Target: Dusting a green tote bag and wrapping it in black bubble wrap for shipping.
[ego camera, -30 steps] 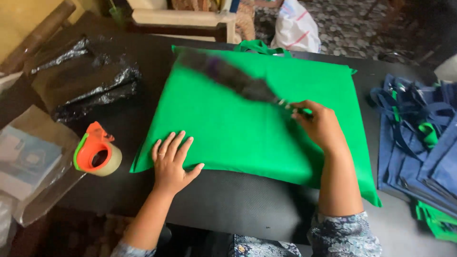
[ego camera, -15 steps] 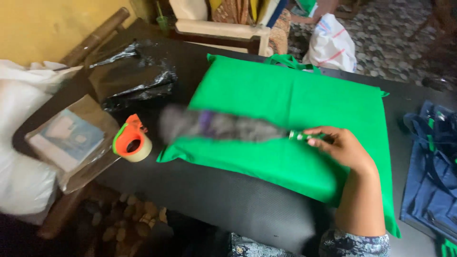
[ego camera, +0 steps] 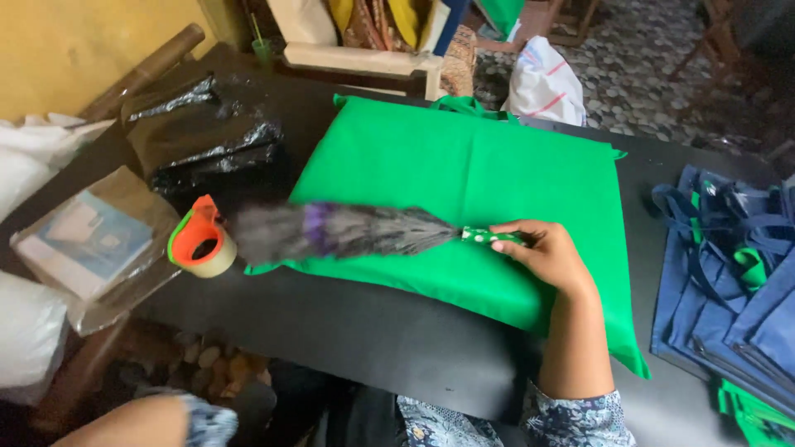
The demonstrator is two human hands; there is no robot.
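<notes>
Green bag (ego camera: 472, 199) lies flat mid black surface (ego camera: 389, 348). Feather duster (ego camera: 348, 230) across its near-left edge, right hand (ego camera: 546, 257) w/ fingers curled tight on handle. Left hand out of view. Risk: feather tip could knock tape roll (ego camera: 201, 240) just beside it. Blue bags (ego camera: 729, 265) at right; tiled floor (ego camera: 638, 74) beyond.

The right hand (ego camera: 548, 255) is bare, with no ring or watch showing on it, and the forearm is uncovered up to near the elbow. There a sleeve (ego camera: 580, 418) begins, dark blue cloth printed with small pale flowers and leaves. The same patterned cloth covers the left arm's sleeve (ego camera: 203, 418) at the bottom edge.
</notes>
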